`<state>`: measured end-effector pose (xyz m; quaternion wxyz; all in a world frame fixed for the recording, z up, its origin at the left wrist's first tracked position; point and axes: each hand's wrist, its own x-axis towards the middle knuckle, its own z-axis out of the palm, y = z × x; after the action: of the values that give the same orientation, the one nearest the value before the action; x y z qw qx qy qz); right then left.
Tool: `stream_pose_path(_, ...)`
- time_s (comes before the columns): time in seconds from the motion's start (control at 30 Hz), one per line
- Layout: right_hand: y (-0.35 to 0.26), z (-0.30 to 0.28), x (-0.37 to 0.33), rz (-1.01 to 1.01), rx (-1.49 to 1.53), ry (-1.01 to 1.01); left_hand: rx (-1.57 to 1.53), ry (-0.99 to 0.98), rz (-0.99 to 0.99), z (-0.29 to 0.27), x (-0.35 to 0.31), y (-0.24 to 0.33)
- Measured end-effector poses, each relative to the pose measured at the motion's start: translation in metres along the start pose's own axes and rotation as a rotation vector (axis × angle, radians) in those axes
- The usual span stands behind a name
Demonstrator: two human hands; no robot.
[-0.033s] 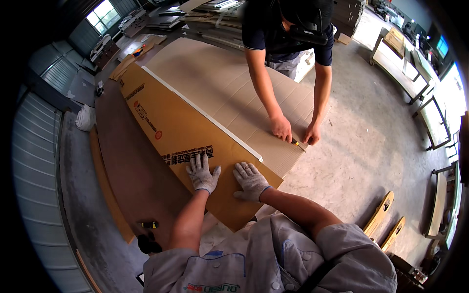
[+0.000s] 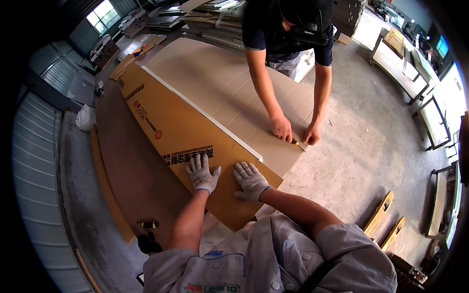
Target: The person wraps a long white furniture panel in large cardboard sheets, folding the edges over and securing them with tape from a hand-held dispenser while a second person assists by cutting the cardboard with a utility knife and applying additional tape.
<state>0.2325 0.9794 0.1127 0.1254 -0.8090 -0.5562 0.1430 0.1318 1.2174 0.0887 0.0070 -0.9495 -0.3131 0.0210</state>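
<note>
My left hand (image 2: 201,175), in a whitish knit glove, lies flat with fingers spread on a long brown printed cardboard panel (image 2: 181,129). Beside it, my gloved right hand (image 2: 252,182) presses on the same panel near its close end, fingers stretched out. A white strip (image 2: 210,117) runs along the panel's far edge. Beyond that spreads a plain, creased cardboard sheet (image 2: 215,73). Across from me, a co-worker bends over this sheet, holding a yellow-and-black utility knife (image 2: 295,142) at its right edge, the other hand close by.
On the dark brown work surface (image 2: 132,171) to the left lies another yellow-and-black tool (image 2: 148,225). A white sack (image 2: 85,118) sits on the floor by the wall. Yellow pallet-truck forks (image 2: 380,215) are at lower right. Wheeled racks (image 2: 400,73) and stacked boards (image 2: 215,19) stand farther off.
</note>
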Motion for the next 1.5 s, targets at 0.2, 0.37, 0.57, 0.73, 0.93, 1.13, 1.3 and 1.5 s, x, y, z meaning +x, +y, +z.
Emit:
stream_pose_path(0.2,-0.002,-0.001,0.000,0.009,-0.013,-0.012,-0.018,-0.016,-0.001,-0.001,0.000,-0.001)
stream_pose_path(0.37,-0.001,0.002,0.000,-0.001,-0.011,0.000,-0.015,0.004,0.000,0.002,0.000,-0.001)
stream_pose_path(0.57,-0.002,0.001,-0.003,0.000,-0.013,0.010,-0.027,0.037,0.021,0.003,-0.002,-0.002)
stream_pose_path(0.73,0.002,0.008,-0.001,-0.011,-0.004,0.052,0.006,0.074,0.043,0.006,0.001,-0.002)
stream_pose_path(0.93,0.000,0.006,0.000,-0.004,0.016,0.031,0.023,0.061,0.027,0.008,0.000,-0.004)
stream_pose_path(1.13,0.004,0.003,-0.001,0.005,0.014,-0.001,0.025,0.001,0.006,0.000,0.001,0.005)
stream_pose_path(1.3,0.001,0.000,-0.001,0.009,0.022,-0.005,-0.005,0.030,0.021,0.005,0.001,0.000)
stream_pose_path(1.5,-0.001,-0.003,-0.002,0.022,0.023,-0.049,-0.002,0.067,0.035,0.010,0.002,-0.002)
